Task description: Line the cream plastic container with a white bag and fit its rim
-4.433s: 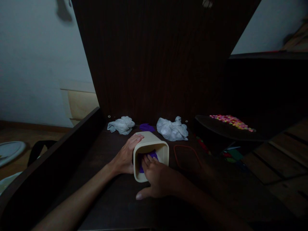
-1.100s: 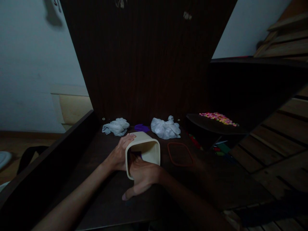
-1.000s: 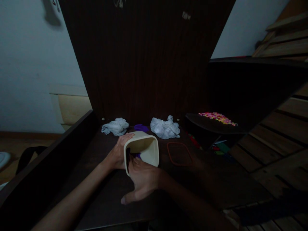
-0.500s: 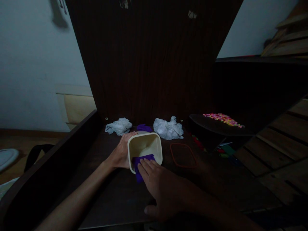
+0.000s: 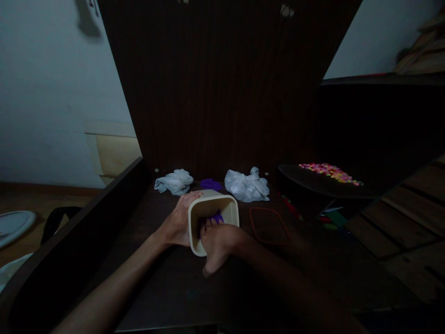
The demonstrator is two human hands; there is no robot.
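A cream-coloured square container point(image 5: 232, 209) is tipped on the dark desk with its mouth facing me. My left hand point(image 5: 180, 220) is wrapped round its left side. The fingers of my right hand point(image 5: 218, 239) reach inside the container and press a purple cloth point(image 5: 218, 216) against its inner wall. The thumb of that hand stays outside, below the rim. Part of the cloth is hidden by the fingers and in shadow.
Behind the container lie two whitish bundles point(image 5: 174, 182) point(image 5: 247, 185) and another purple cloth point(image 5: 210, 184). An orange-brown ring point(image 5: 267, 226) lies to the right. Colourful small pieces point(image 5: 330, 173) rest on a dark surface farther right.
My right hand has moved deeper into the container, taking the purple cloth from the rim to the inside. My left hand still holds the container.
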